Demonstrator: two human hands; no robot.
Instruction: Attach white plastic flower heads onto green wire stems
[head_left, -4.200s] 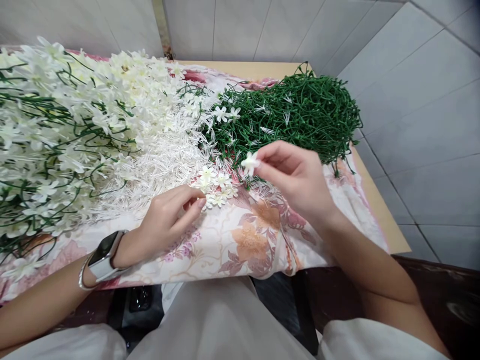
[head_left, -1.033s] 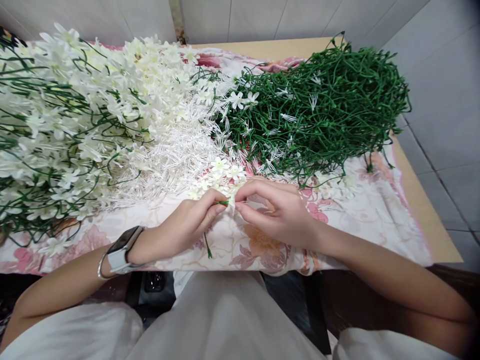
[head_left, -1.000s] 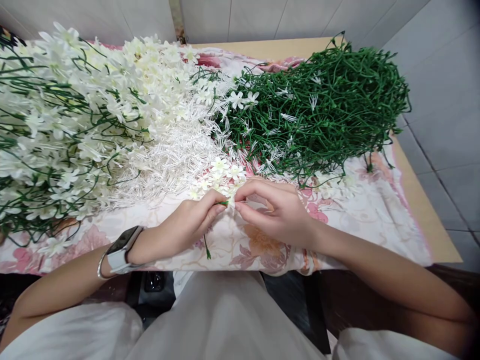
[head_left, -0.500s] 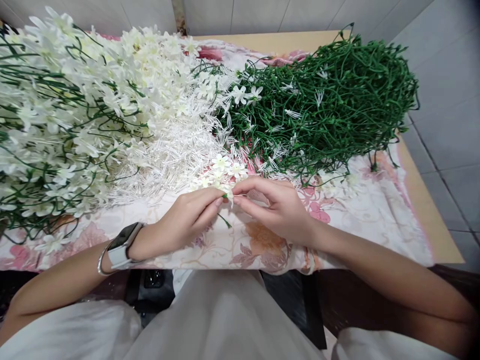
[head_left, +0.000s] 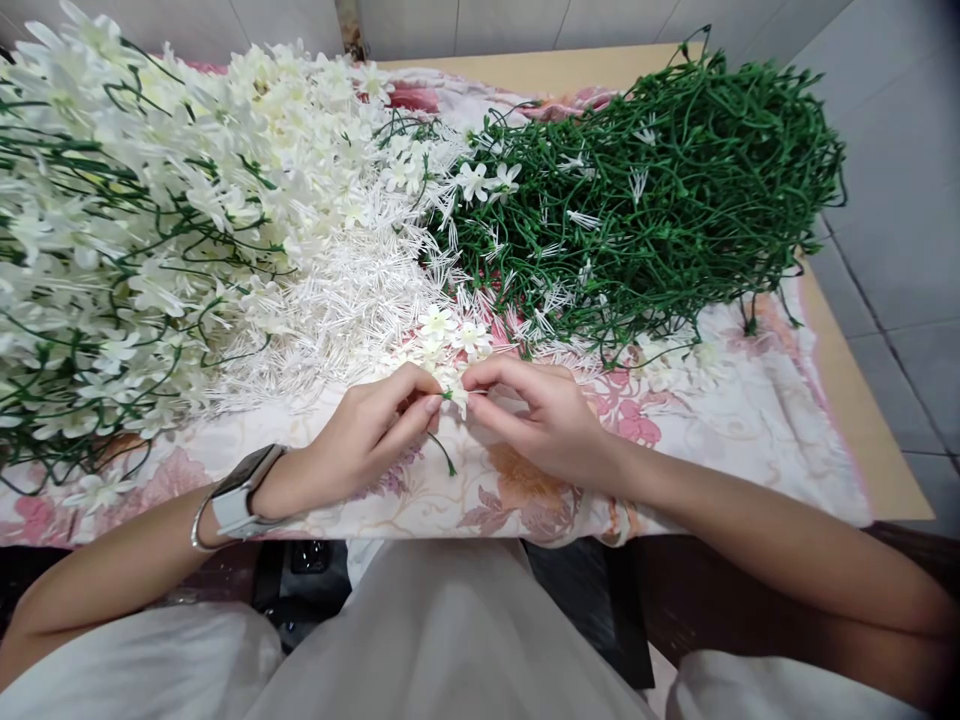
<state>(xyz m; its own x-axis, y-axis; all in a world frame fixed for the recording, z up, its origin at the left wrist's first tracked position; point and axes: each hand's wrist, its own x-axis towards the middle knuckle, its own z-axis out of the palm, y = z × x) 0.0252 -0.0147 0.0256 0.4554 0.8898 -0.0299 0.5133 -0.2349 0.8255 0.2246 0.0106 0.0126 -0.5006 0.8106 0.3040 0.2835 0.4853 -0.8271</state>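
Our left hand point(head_left: 367, 430) pinches a thin green stem point(head_left: 445, 455) while our right hand point(head_left: 536, 415) nips the small white flower point(head_left: 456, 396) at its tip, both closed tight over the floral cloth point(head_left: 720, 430); beyond lie loose white blossoms point(head_left: 450, 335), then the green stem heap point(head_left: 660, 200).

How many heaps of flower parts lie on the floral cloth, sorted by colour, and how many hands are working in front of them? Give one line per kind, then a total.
Mainly white heaps: 2, the flower sprays and the white stamens
Green heaps: 1, the green stems
Hands: 2, the left hand and the right hand
Total: 5
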